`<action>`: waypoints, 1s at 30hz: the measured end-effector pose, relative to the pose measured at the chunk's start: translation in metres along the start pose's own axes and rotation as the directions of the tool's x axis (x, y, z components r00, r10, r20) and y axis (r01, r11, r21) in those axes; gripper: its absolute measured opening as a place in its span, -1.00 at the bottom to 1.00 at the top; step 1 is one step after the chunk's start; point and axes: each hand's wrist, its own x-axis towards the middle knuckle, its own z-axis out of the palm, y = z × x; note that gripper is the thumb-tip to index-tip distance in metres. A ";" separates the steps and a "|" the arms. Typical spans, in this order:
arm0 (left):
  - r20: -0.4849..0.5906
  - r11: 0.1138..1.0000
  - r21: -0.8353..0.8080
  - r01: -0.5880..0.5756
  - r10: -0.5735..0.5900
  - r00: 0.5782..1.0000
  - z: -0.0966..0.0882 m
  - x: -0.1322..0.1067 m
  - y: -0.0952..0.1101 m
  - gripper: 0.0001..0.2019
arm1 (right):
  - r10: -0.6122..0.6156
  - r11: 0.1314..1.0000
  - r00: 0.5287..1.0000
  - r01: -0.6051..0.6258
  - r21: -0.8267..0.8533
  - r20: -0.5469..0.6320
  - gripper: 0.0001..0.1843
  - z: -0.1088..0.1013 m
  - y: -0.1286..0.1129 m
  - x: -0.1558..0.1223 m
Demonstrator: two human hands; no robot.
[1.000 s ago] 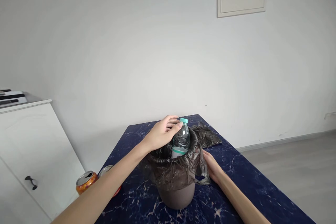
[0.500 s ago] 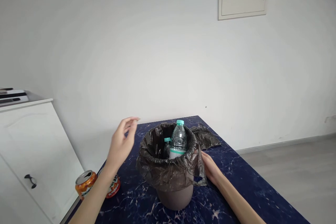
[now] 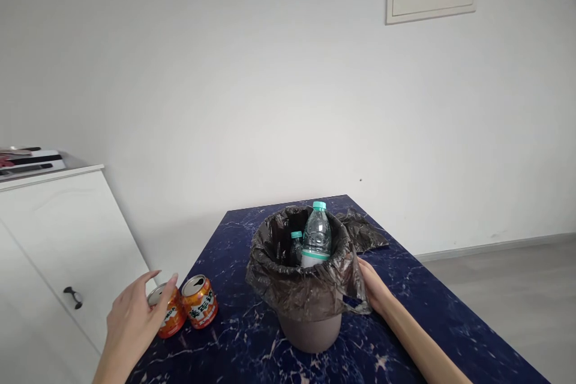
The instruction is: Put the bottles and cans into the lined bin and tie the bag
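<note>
My left hand (image 3: 137, 311) is open, its thumb and fingers spread around the top of an orange drink can (image 3: 173, 315). Whether the skin touches the metal I cannot tell. Close beside it stands a second orange can (image 3: 200, 306), upright with an opened top. A taupe trash bin (image 3: 310, 334) is lined with a dark see-through bag (image 3: 306, 294) folded over its rim. Inside stand a large clear bottle (image 3: 317, 234) with a mint cap and a smaller bottle (image 3: 296, 247). My right hand (image 3: 372, 285) holds the bin's right side, its fingertips partly covered by the bag.
All this stands on a dark blue marbled table (image 3: 252, 342). A crumpled dark plastic bag (image 3: 362, 233) lies behind the bin. At the left is a white cabinet (image 3: 67, 240) with things on top. A pale wall (image 3: 247, 102) rises behind the table.
My left hand has come down and left, from beside the bin to the cans. My right hand stays at the bin. The view has shifted slightly left, showing both cans more fully.
</note>
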 end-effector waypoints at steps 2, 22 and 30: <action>0.053 0.999 -0.025 0.022 -0.021 0.998 0.003 -0.006 -0.008 -0.25 | -0.003 1.000 1.000 0.003 -0.002 -0.003 -0.71 -0.001 0.002 0.001; -0.072 0.950 -0.260 0.172 -0.197 0.978 0.052 -0.029 -0.044 0.14 | 0.000 1.000 1.000 0.000 -0.002 0.010 -0.67 0.001 0.000 0.002; 0.091 0.829 -0.486 0.277 -0.267 0.959 0.078 -0.005 -0.063 0.15 | -0.002 1.000 1.000 0.002 -0.003 0.022 -0.67 0.000 0.001 0.004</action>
